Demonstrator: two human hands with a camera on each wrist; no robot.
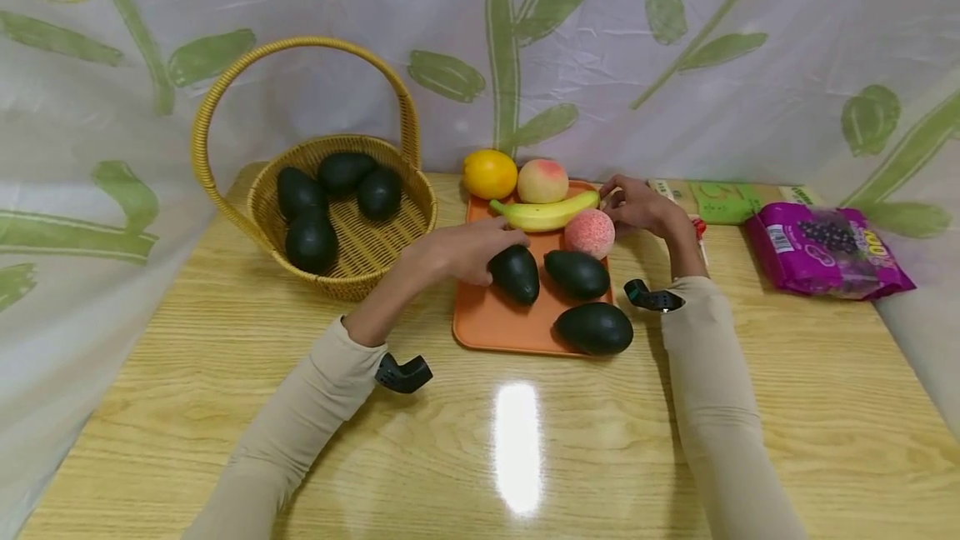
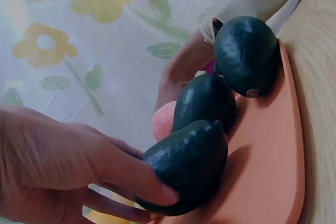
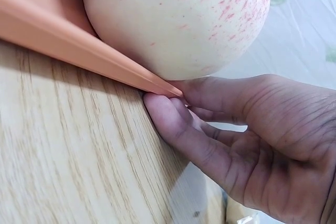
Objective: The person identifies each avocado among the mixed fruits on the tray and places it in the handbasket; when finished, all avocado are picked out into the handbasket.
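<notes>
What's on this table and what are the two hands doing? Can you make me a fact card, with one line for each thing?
Left fingers: holding one avocado (can't tell if it's lifted)
Right fingers: pinching the tray's edge
Tray: two other avocados, banana, pinker peach
Tray's far end: yellow fruit, paler peach
Basket: four avocados
Right side: purple bag with grapes pictured on it
</notes>
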